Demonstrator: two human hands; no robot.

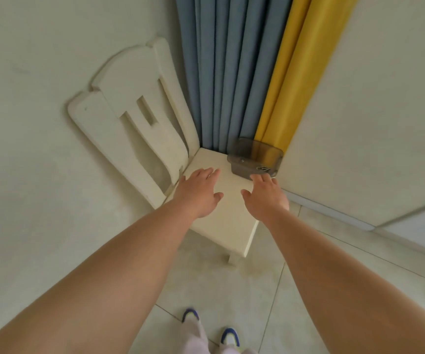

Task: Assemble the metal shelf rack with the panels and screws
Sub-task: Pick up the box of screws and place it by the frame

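A grey translucent plastic box (255, 155) with small metal parts inside sits at the far right corner of a cream chair's seat (221, 213). My right hand (266, 195) stretches toward it with straight fingers, the fingertips at the box's near edge. Over the left part of the seat, my left hand (198, 192) is spread with fingers extended and holds nothing. No shelf panels or rack parts are in view.
The chair's cream backrest (134, 118) leans against the left wall. Blue curtains (221, 72) and a yellow curtain (298, 72) hang behind the seat. A white wall panel (372, 123) stands at the right. Pale floor tiles (257, 290) and my shoes (191, 315) lie below.
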